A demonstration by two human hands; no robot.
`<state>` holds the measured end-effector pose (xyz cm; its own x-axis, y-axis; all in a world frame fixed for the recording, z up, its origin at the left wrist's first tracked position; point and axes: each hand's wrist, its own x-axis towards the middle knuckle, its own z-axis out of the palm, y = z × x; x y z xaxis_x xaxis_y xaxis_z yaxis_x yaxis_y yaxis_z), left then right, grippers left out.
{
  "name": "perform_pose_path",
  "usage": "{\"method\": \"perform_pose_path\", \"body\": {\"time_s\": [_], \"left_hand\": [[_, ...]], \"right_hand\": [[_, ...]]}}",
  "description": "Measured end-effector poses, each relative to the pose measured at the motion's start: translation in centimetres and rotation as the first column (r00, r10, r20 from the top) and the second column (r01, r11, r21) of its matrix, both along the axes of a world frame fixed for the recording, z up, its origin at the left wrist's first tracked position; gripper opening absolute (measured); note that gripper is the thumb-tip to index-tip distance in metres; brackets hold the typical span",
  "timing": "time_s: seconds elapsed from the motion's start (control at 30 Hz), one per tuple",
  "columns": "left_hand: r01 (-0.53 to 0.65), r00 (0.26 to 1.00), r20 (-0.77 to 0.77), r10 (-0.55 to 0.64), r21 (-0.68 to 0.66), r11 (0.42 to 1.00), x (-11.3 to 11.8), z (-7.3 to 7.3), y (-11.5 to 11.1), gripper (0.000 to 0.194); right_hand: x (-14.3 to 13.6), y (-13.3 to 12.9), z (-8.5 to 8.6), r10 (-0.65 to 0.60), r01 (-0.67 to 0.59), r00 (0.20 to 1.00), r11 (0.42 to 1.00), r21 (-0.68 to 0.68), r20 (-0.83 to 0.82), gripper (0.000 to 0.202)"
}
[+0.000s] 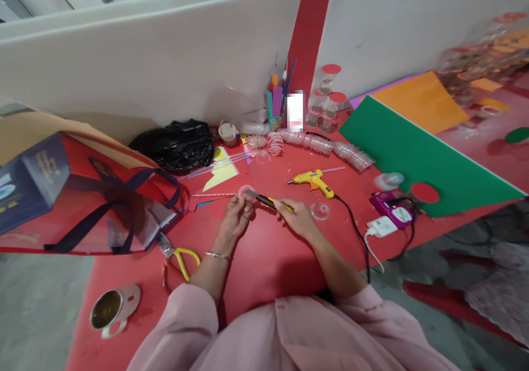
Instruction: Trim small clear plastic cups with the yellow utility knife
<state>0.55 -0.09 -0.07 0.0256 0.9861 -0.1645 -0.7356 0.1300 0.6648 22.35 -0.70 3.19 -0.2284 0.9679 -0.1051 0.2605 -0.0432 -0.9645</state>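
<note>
Between the fingers of my left hand (239, 215) is a small clear plastic lid (247, 193), round and pinkish against the table. My right hand (296, 215) grips a yellow and black utility knife (268, 200) by its handle. The blade points left and meets the lid; whether it has cut in, I cannot tell. Just right of my right hand lies another clear plastic piece (320, 211). Beyond it rests a yellow hot glue gun (313, 181) with a glue stick in its back. A striped straw (212, 195) lies left of the lid.
Scissors with yellow handles (182, 261) and a mug of liquid (111, 307) are at left, below a large paper bag (82, 194). Stacked clear cups (308, 141) line the back. A purple power strip (392, 208) and green board (425, 161) are at right.
</note>
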Motion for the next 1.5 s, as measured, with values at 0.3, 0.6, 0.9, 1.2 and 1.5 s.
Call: {"method": "perform_pose_path", "body": {"time_s": [0.3, 0.6, 0.9, 1.2, 1.5], "left_hand": [[0.036, 0.999, 0.032, -0.037, 0.033, 0.999, 0.1, -0.2, -0.2, 0.03], [-0.049, 0.998, 0.038, 0.051, -0.042, 0.998, -0.3, -0.6, 0.3, 0.024], [-0.03, 0.986, 0.16, 0.04, -0.066, 0.997, -0.4, -0.3, 0.3, 0.026], [-0.088, 0.991, 0.1, 0.093, -0.051, 0.995, -0.5, -0.5, 0.3, 0.022], [-0.16, 0.987, 0.017, 0.161, -0.053, 0.986, -0.3, -0.6, 0.4, 0.027]], "right_hand": [[1.0, 1.0, -0.1, -0.215, 0.216, 0.976, 0.975, 0.048, -0.034, 0.054], [-0.5, -0.4, -0.2, -0.076, -0.132, 0.93, 0.844, 0.519, 0.36, 0.044], [0.1, 0.4, -1.9, -0.19, -0.144, 0.856, 0.805, 0.575, 0.48, 0.044], [0.0, -0.2, -1.1, -0.141, -0.128, 0.902, 0.816, 0.564, 0.409, 0.041], [0.0, -0.2, -0.9, -0.105, -0.126, 0.91, 0.851, 0.509, 0.401, 0.041]]}}
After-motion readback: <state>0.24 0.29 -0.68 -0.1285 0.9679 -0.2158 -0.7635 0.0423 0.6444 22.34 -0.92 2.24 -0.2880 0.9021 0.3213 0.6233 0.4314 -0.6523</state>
